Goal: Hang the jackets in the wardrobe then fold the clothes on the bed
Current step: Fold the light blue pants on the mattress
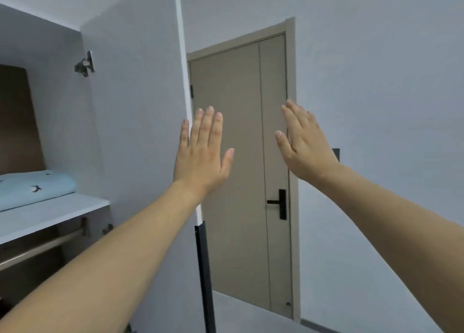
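Note:
Both my arms are stretched out in front of me at about head height. My left hand [203,149] is held up with straight fingers, its back toward me, just past the edge of the open wardrobe door [135,121]. My right hand [305,142] is raised beside it, fingers straight and holding nothing. The wardrobe [50,214] stands open on the left, with a white shelf and a metal hanging rail [42,248] beneath it. No jackets, bed or clothes are in view.
A folded light-blue blanket [32,187] lies on the wardrobe shelf. A beige room door [241,172] with a black handle [278,203] is shut straight ahead. The wardrobe door's black edge handle [204,277] hangs below my left forearm. Grey walls surround the door.

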Motion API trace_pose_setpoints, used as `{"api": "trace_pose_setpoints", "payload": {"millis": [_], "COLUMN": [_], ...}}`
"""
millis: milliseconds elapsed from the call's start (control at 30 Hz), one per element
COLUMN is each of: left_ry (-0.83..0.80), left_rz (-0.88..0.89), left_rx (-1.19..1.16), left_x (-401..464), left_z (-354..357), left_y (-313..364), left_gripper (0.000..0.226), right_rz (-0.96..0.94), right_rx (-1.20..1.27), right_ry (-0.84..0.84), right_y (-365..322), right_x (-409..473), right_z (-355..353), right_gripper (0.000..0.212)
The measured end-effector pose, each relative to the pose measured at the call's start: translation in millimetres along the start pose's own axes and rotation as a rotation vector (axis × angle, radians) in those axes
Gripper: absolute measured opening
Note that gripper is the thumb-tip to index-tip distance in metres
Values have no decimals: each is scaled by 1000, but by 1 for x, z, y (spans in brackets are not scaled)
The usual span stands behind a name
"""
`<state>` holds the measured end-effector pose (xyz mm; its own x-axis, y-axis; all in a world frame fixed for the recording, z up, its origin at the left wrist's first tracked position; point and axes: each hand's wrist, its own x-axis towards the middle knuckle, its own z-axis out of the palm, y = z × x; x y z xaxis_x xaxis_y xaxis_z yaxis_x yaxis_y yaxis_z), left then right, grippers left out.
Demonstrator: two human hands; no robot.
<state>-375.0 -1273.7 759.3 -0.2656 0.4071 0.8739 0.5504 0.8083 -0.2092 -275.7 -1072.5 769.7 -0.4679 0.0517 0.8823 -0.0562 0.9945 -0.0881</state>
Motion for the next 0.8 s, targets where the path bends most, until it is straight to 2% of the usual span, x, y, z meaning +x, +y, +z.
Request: {"api": "trace_pose_setpoints", "payload": {"millis": [267, 433, 567, 700, 800], "left_ry": [36, 10, -39, -132, -195], "left_rz": [117, 206, 287, 389, 430], "left_rx": [-196, -303, -355, -408, -491], "left_x": [59, 74, 85, 89, 87], "left_z": [53, 101, 151, 217, 270], "left_y": [215, 335, 420, 504, 568], "left_gripper": [75, 74, 73, 73, 73], "right_rz": [190, 292, 408, 573, 656], "right_rx": [-225, -322, -372, -398, -438], "right_ry": [-40, -91, -132, -174, -270], "right_y": [182, 280, 362, 442, 499], "right_x": [-59, -102, -141, -192, -233], "right_z": [-98, -130, -138, -116, -99], "right_gripper": [57, 56, 56, 55, 55]}}
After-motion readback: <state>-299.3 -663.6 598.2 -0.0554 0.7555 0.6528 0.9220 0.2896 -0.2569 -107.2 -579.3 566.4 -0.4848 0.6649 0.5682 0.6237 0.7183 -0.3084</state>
